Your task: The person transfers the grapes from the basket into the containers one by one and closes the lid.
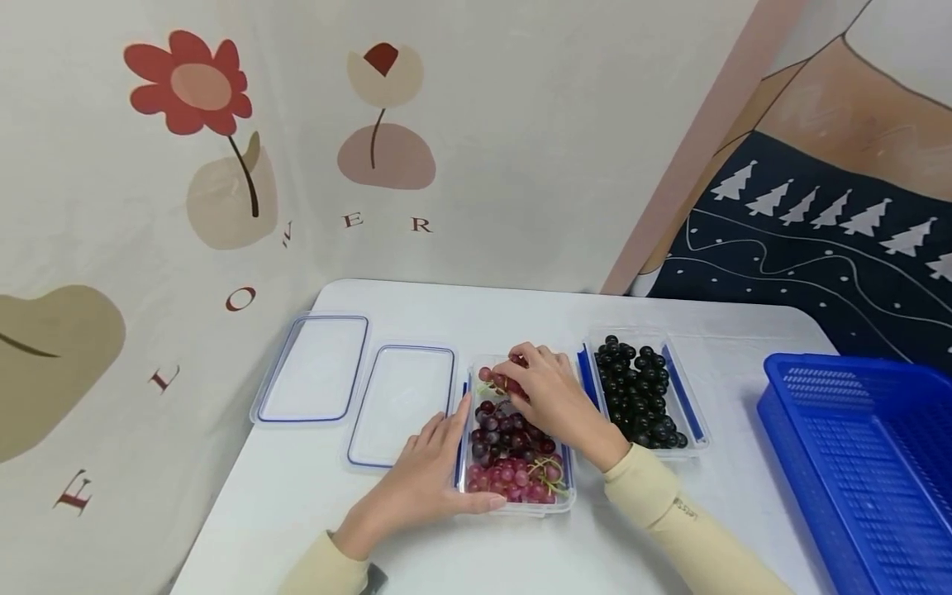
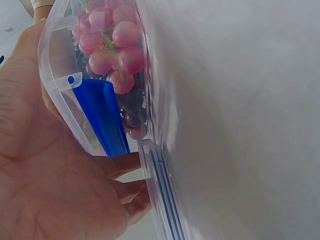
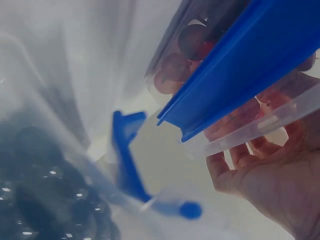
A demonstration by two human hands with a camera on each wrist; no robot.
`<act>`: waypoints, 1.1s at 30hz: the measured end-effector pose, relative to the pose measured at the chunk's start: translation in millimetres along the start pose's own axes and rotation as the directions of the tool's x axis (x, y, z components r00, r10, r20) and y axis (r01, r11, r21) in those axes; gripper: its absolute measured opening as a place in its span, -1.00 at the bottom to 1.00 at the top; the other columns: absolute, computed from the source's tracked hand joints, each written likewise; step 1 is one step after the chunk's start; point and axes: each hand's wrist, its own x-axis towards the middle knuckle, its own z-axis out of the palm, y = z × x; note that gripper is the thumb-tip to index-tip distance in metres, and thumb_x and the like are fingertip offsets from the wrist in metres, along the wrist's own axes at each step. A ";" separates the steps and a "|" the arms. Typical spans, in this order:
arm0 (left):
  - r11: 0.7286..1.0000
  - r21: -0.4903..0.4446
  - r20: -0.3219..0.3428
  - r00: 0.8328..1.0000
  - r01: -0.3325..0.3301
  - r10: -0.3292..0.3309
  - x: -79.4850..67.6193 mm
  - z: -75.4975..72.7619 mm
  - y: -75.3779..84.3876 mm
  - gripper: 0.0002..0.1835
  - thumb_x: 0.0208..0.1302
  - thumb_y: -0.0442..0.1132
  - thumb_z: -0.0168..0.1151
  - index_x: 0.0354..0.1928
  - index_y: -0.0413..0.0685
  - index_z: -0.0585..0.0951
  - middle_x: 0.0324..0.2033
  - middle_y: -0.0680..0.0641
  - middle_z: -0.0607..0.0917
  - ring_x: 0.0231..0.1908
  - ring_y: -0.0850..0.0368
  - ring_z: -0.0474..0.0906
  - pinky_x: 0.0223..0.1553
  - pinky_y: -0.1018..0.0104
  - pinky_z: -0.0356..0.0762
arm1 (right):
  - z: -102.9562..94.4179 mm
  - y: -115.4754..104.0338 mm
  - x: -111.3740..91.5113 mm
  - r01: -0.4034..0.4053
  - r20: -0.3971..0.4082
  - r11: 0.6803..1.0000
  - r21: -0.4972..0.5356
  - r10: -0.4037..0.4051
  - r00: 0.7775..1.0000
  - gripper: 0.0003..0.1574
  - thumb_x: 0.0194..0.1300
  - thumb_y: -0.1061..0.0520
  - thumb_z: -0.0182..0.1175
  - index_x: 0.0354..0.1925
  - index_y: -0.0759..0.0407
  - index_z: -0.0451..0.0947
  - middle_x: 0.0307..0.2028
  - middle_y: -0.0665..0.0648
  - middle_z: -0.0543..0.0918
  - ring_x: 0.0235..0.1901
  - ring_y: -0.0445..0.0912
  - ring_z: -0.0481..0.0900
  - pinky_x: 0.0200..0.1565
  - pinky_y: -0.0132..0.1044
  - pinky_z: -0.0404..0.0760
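A clear plastic container [image 1: 521, 510] with blue latch flaps holds pink grapes [image 1: 513, 479] at its near end and dark purple grapes [image 1: 506, 434] in the middle. At the far end, my right hand [image 1: 554, 397] reaches inside with curled fingers and grips a bunch of red grapes [image 1: 497, 383], partly hidden under the fingers. My left hand [image 1: 424, 475] lies along the container's left side, fingers straight and thumb stretched across the near corner. In the left wrist view, a blue flap [image 2: 102, 115] hangs beside its palm.
Right of this container stands another clear one [image 1: 699, 426] with black grapes [image 1: 635, 397], its flaps folded out. Two clear lids with blue seals lie to the left, one farther [image 1: 316, 368] and one closer [image 1: 402, 405]. A blue plastic basket [image 1: 781, 438] sits at the right edge.
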 end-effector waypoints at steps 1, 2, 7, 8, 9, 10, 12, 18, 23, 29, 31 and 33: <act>1.000 0.000 -0.001 1.000 -0.002 0.002 0.1 0.0 0.3 0.54 0.10 0.57 0.49 0.80 0.08 -0.27 0.68 -0.40 0.05 0.62 -0.47 0.02 0.46 -0.57 0.08 | 1.3 -0.9 0.4 0.005 0.001 1.000 -0.016 -0.005 1.000 -0.54 0.34 0.19 0.58 0.17 -0.04 0.78 0.20 0.21 0.59 0.08 0.16 0.54 -0.02 0.11 0.51; 1.000 0.000 -0.001 1.000 -0.004 0.004 0.1 0.0 0.5 0.54 0.10 0.56 0.49 0.80 0.07 -0.27 0.68 -0.40 0.05 0.62 -0.47 0.02 0.46 -0.57 0.08 | 2.3 -1.9 0.7 0.012 0.006 0.999 -0.030 -0.011 1.000 -0.54 0.32 0.20 0.59 0.16 -0.04 0.78 0.21 0.22 0.58 0.09 0.16 0.52 -0.02 0.11 0.49; 1.000 0.012 -0.004 1.000 -0.014 0.014 0.1 0.3 1.0 0.54 0.11 0.56 0.49 0.80 0.09 -0.29 0.68 -0.40 0.04 0.62 -0.46 0.03 0.46 -0.57 0.10 | 6.9 -5.4 2.7 0.049 0.049 0.997 -0.055 -0.046 0.998 -0.50 0.28 0.27 0.60 0.16 0.03 0.80 0.16 0.21 0.58 0.03 0.12 0.49 -0.08 0.00 0.46; 1.000 0.013 -0.004 1.000 -0.014 0.014 0.0 0.4 1.1 0.54 0.11 0.56 0.49 0.80 0.10 -0.29 0.69 -0.39 0.04 0.62 -0.46 0.03 0.46 -0.57 0.10 | 7.1 -5.8 3.6 0.055 0.065 0.997 -0.052 -0.051 0.997 -0.47 0.27 0.29 0.60 0.19 0.06 0.78 0.13 0.20 0.60 0.01 0.10 0.49 -0.08 -0.02 0.47; 1.000 0.013 -0.005 1.000 -0.013 0.013 -0.2 0.5 1.1 0.54 0.11 0.56 0.49 0.80 0.11 -0.29 0.69 -0.39 0.04 0.62 -0.46 0.03 0.46 -0.57 0.10 | 6.8 -6.3 4.4 0.059 0.080 0.997 -0.045 -0.056 0.995 -0.45 0.28 0.30 0.59 0.21 0.08 0.77 0.11 0.20 0.61 0.00 0.09 0.50 -0.08 -0.04 0.49; 1.000 0.013 -0.006 1.000 -0.013 0.013 -0.4 0.7 1.1 0.54 0.10 0.56 0.49 0.80 0.11 -0.29 0.69 -0.39 0.04 0.62 -0.46 0.03 0.46 -0.56 0.10 | 6.8 -6.5 5.2 0.062 0.095 0.997 -0.036 -0.059 0.994 -0.43 0.27 0.31 0.59 0.23 0.11 0.76 0.10 0.19 0.64 -0.01 0.09 0.52 -0.08 -0.05 0.51; 1.000 0.008 -0.005 1.000 -0.011 0.011 -0.6 1.3 0.7 0.54 0.11 0.56 0.49 0.80 0.11 -0.30 0.69 -0.38 0.04 0.62 -0.46 0.03 0.45 -0.57 0.10 | 5.3 -7.4 6.1 0.060 0.121 0.998 -0.016 -0.058 0.991 -0.37 0.27 0.33 0.59 0.29 0.16 0.72 0.10 0.20 0.67 0.01 0.09 0.55 -0.05 -0.04 0.56; 1.000 0.005 0.000 1.000 -0.013 0.013 -1.0 2.7 0.0 0.53 0.11 0.58 0.47 0.80 0.11 -0.29 0.69 -0.38 0.03 0.62 -0.46 0.01 0.47 -0.56 0.07 | -3.2 -14.3 3.1 0.050 0.150 0.998 0.042 -0.055 0.987 -0.31 0.33 0.35 0.48 0.38 0.24 0.57 0.29 0.28 0.60 0.21 0.22 0.57 0.16 0.17 0.56; 1.000 0.013 -0.001 1.000 -0.008 0.008 -0.8 3.0 -0.7 0.53 0.12 0.59 0.45 0.80 0.10 -0.29 0.70 -0.37 0.02 0.64 -0.42 -0.02 0.49 -0.53 0.05 | -4.2 -20.1 -1.4 0.114 0.087 0.990 0.088 -0.122 0.989 -0.51 0.47 0.24 0.35 0.32 0.12 0.64 0.31 0.18 0.62 0.29 0.13 0.55 0.24 0.15 0.51; 1.000 0.004 -0.004 1.000 -0.008 0.008 -1.1 3.0 -0.8 0.52 0.13 0.57 0.47 0.80 0.10 -0.28 0.69 -0.39 0.03 0.64 -0.44 -0.02 0.47 -0.55 0.07 | 2.2 -22.7 -10.1 0.199 0.100 0.978 0.061 -0.204 0.974 -0.60 0.66 0.03 0.24 0.32 0.06 0.72 0.32 0.11 0.68 0.36 0.11 0.56 0.36 0.23 0.49; 1.000 0.001 -0.006 1.000 -0.008 0.008 -1.4 2.6 -0.2 0.51 0.13 0.56 0.47 0.80 0.11 -0.28 0.69 -0.39 0.04 0.63 -0.45 0.00 0.47 -0.56 0.08 | 4.9 -23.2 -13.2 0.208 0.134 0.978 0.023 -0.209 0.969 -0.58 0.68 0.00 0.22 0.33 0.08 0.72 0.37 0.13 0.65 0.41 0.16 0.51 0.40 0.30 0.44; 1.000 -0.003 -0.008 1.000 -0.012 0.012 -1.5 2.3 0.3 0.52 0.13 0.55 0.48 0.80 0.10 -0.28 0.69 -0.39 0.04 0.63 -0.45 0.01 0.46 -0.56 0.09 | 7.9 -24.3 -15.2 0.212 0.162 0.977 -0.004 -0.208 0.965 -0.58 0.69 -0.03 0.20 0.32 0.08 0.73 0.40 0.14 0.62 0.45 0.19 0.46 0.43 0.33 0.39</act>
